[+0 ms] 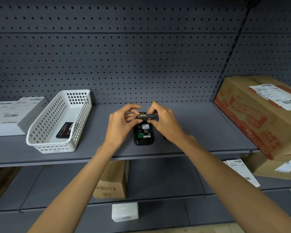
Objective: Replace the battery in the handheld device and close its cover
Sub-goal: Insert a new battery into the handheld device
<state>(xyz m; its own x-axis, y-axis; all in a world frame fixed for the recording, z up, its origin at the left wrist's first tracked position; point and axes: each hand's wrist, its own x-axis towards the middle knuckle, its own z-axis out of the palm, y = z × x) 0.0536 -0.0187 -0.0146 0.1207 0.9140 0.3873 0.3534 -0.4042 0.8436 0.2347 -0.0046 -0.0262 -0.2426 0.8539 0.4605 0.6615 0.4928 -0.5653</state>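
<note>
Fingers (133, 107) of our left hand (120, 125) and right hand (165, 122) pinch a black battery (146, 116) by its two ends, gold contacts facing us, held just above the far end of the handheld device (143, 134). Device lies face down on the grey shelf (200, 132), cover off, open bay showing a green board and a white label. At 9 o'clock of the device: white basket (60, 125) with a second black battery (65, 130) flat inside. Beyond it, at far 9 o'clock, white boxes (15, 115) with barcode labels. At 3 o'clock, large cardboard box (262, 115), red print. Behind everything, at 12 o'clock, a pegboard wall (124, 61). We cannot tell where the cover lies.
</note>
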